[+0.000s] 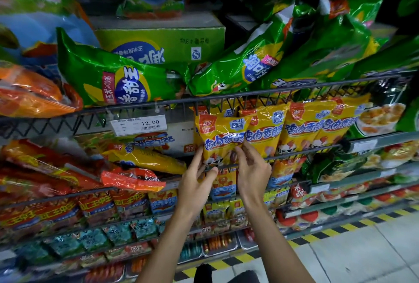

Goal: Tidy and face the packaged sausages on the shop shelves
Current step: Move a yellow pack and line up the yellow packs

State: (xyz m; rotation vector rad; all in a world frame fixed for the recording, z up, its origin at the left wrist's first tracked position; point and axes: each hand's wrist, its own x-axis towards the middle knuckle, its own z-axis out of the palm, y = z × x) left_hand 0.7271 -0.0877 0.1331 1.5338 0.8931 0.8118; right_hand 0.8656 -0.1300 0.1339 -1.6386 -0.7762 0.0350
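- The left hand (196, 177) is pinching the lower left edge of a yellow sausage pack (221, 137), thumb hooked by the wire rail (283, 154).
- The right hand (251, 169) is gripping the pack's lower right edge with curled fingers.
- The pack is standing upright at the left end of a row of matching yellow packs (301, 128) on the second shelf, seemingly touching its neighbour.
- A price tag (138, 124) is hanging just to the left.

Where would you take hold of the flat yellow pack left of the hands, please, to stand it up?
Grip the flat yellow pack by its right end, from the front right. It lies on its side with that end toward the left hand and free, while an orange pack overlaps its lower edge.
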